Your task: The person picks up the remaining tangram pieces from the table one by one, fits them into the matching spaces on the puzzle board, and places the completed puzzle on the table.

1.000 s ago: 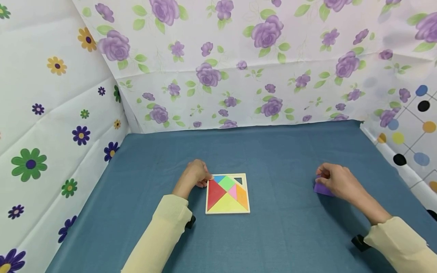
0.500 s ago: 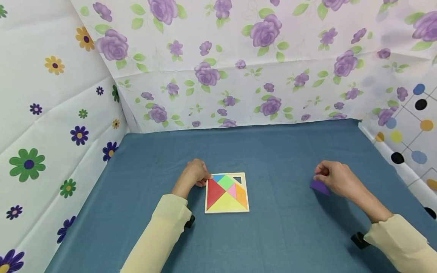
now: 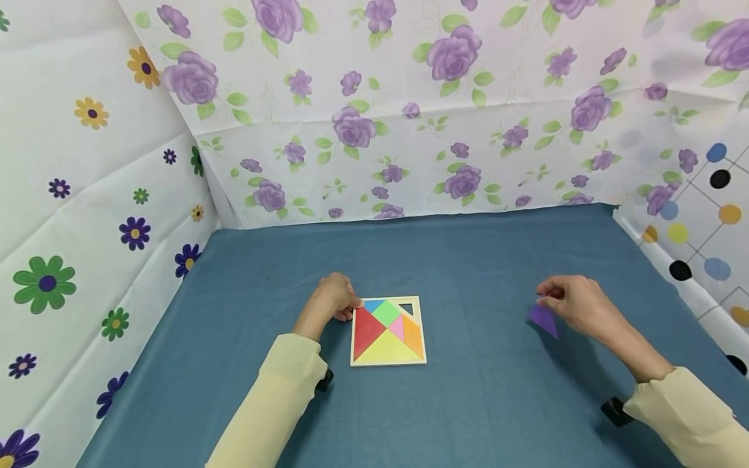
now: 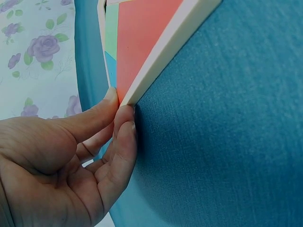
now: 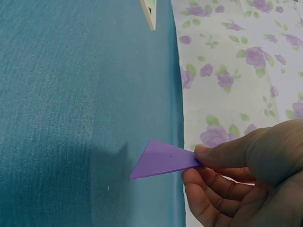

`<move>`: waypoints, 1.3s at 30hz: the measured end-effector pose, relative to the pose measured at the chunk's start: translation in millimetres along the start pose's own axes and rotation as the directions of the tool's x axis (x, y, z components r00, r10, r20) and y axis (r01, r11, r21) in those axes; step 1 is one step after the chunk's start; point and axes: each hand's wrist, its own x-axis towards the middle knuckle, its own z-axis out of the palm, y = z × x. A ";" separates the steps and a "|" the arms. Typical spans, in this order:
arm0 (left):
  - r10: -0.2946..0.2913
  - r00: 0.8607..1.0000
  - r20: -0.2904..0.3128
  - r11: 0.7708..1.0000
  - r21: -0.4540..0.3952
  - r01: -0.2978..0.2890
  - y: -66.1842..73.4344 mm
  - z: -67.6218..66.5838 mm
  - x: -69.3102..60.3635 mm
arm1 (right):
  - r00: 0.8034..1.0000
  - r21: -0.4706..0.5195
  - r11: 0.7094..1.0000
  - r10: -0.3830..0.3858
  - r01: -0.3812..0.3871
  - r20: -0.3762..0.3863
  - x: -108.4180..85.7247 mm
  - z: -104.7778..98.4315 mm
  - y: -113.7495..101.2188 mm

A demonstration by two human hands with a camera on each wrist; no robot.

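Note:
A square tangram tray (image 3: 389, 364) with a pale wooden rim lies on the cloth, holding red (image 3: 367, 333), yellow (image 3: 389, 351), blue, green, pink and orange pieces. A dark triangular gap shows in its far right corner. My left hand (image 3: 329, 300) pinches the tray's far left corner, thumb on top and fingers along the side, as the left wrist view (image 4: 61, 165) also shows. Well to the right, my right hand (image 3: 579, 305) pinches a purple triangle (image 3: 544, 320) by one corner between thumb and fingers. In the right wrist view the purple triangle (image 5: 165, 161) appears off the cloth.
Blue cloth (image 3: 468, 403) covers the table. A white sheet with purple roses (image 3: 409, 162) hangs behind it. Flower-patterned cloth (image 3: 105, 260) stands on the left, and dotted cloth (image 3: 702, 227) on the right.
My right hand has shifted slightly left, and the purple triangle has lifted and turned in its fingers, so more of its face shows. The left hand and tray stay put.

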 end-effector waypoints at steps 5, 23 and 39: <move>-0.001 1.000 0.000 1.000 -0.002 0.001 -0.5 0.2 0.0 | 1.000 0.004 1.000 0.003 -0.003 -0.002 0.1 -1.1 -1.9; 0.000 1.000 0.009 1.000 -0.013 0.000 -1.1 -0.8 -0.8 | 0.999 0.068 0.997 0.042 -0.043 0.012 -0.8 -6.7 -15.1; 0.006 1.000 0.005 1.000 -0.023 -0.005 -1.9 -0.9 -0.4 | 0.997 0.103 0.992 0.071 -0.067 -0.033 2.4 -7.2 -28.0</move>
